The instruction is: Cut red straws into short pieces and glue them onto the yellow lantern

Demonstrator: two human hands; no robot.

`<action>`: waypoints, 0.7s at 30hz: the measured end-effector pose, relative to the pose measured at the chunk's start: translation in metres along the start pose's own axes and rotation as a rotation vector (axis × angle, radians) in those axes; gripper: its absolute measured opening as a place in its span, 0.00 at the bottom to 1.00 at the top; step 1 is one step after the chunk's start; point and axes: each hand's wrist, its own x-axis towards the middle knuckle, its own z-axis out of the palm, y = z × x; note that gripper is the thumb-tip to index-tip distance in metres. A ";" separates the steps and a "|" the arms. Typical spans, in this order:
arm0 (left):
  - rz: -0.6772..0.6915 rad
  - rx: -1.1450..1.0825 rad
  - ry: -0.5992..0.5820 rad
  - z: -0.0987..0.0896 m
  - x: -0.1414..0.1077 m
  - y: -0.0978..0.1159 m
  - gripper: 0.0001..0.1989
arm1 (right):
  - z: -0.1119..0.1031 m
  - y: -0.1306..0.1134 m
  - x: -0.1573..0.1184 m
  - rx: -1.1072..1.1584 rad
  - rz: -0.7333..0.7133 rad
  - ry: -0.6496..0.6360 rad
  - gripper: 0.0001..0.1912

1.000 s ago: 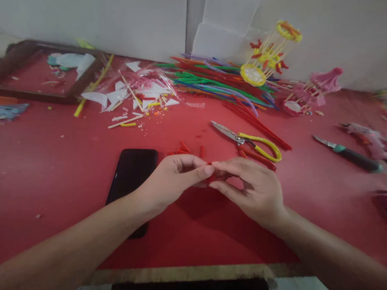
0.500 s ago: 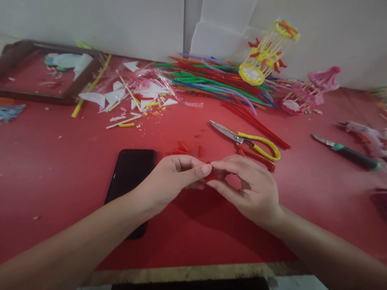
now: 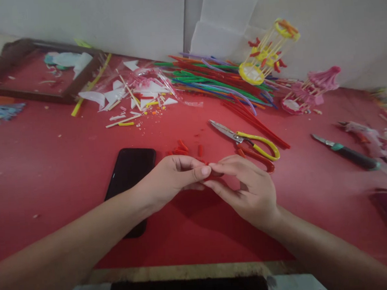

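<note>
My left hand (image 3: 178, 174) is closed, its thumb and fingers pinching a small red pipe cleaner piece (image 3: 207, 164). Against the same piece, the fingertips of my right hand (image 3: 247, 187) meet those of my left; most of the piece is hidden behind them. Short cut red pipe cleaner pieces (image 3: 180, 149) lie on the table just beyond my fingers. Scissors (image 3: 257, 146) with one yellow and one red handle rest open beyond my right hand. A black phone (image 3: 129, 173) lies partly under my left forearm.
Long coloured pipe cleaners (image 3: 205, 81) are heaped by the wall. A yellow carousel-like model (image 3: 252, 73) and a pink one (image 3: 311, 89) stand at the back right. Right of me lie a knife (image 3: 354, 155) and a glue gun (image 3: 365, 134). Scraps (image 3: 118, 97) and a wooden frame (image 3: 26, 93) are left.
My right hand has shifted slightly left, its thumb and fingers closing nearer to my left fingertips. Less of the red piece shows between the hands.
</note>
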 end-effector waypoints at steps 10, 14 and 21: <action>0.061 0.077 -0.013 0.004 -0.002 0.005 0.08 | 0.001 0.001 -0.001 -0.034 -0.049 0.012 0.11; 0.099 0.156 0.002 0.007 -0.003 0.007 0.10 | -0.001 0.004 0.000 -0.075 -0.052 -0.012 0.19; 0.113 0.341 0.017 0.006 -0.003 0.005 0.12 | -0.004 0.006 0.003 -0.167 -0.168 -0.081 0.18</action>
